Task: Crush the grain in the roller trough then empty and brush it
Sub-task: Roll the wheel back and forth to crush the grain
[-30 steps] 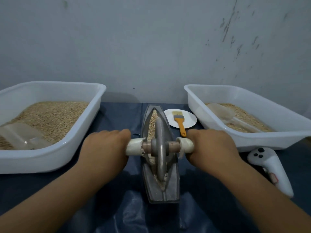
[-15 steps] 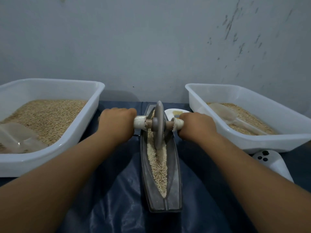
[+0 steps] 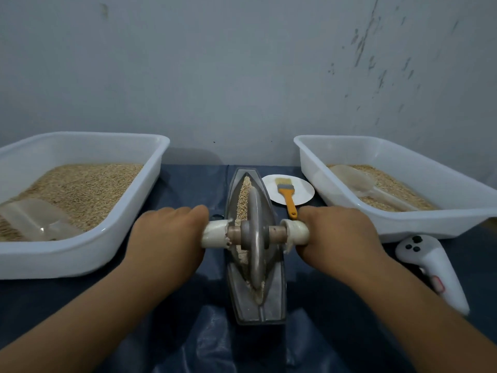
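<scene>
A boat-shaped metal trough (image 3: 243, 308) lies lengthwise on the dark blue cloth in the middle. A metal roller wheel (image 3: 255, 238) stands in its near half on a wooden axle with white handles. My left hand (image 3: 169, 238) grips the left handle and my right hand (image 3: 336, 235) grips the right one. Grain (image 3: 243, 197) shows in the trough beyond the wheel, and a little lies under it. An orange-handled brush (image 3: 288, 196) rests on a small white plate (image 3: 302, 193) right of the trough's far end.
A white tub (image 3: 80, 254) of grain with a clear scoop (image 3: 35, 219) stands at the left. Another white tub (image 3: 403, 224) with grain and a scoop (image 3: 355, 181) stands at the right. A white handheld controller (image 3: 433, 267) lies by my right forearm. A grey wall closes the back.
Both hands pushed the roller to the trough's far end, then pulled it back to the near half. The brush and plate are uncovered again.
</scene>
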{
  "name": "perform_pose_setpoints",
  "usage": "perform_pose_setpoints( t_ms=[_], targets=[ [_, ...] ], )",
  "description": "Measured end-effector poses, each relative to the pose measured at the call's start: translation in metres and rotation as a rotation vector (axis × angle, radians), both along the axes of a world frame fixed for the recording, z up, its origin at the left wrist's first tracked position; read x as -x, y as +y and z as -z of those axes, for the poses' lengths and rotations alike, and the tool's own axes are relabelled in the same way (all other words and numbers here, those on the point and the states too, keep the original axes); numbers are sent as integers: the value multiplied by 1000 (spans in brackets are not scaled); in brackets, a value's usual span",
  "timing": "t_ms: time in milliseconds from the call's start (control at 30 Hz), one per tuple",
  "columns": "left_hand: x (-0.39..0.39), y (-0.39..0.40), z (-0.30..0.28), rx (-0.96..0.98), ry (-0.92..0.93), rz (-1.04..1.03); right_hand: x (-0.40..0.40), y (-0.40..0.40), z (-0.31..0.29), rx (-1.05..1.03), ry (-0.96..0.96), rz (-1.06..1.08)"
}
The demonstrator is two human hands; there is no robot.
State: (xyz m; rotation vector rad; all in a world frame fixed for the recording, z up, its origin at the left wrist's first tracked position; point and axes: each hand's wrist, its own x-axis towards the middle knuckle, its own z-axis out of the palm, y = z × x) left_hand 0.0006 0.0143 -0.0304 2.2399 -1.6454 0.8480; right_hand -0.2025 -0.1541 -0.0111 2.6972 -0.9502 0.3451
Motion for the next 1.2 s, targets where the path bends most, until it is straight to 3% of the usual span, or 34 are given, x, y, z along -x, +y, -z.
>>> perform_pose_setpoints(
  t_ms=[233, 500, 733, 967, 1200],
  targets=[
    [-18, -30, 4, -12, -28, -14, -19, -19, 10, -80, -13, 84],
    [-58, -87, 4, -97, 79, -136, -74, -70, 3, -117, -19, 121],
    [-37, -55, 11, -63, 89, -129, -56, -45, 2, -28, -3, 57],
    [3, 0, -2, 11, -9, 9, 0, 1, -1, -7, 6, 9],
    [-11, -28, 1, 2, -66, -16, -20, -24, 15, -78, -23, 82]
  ],
)
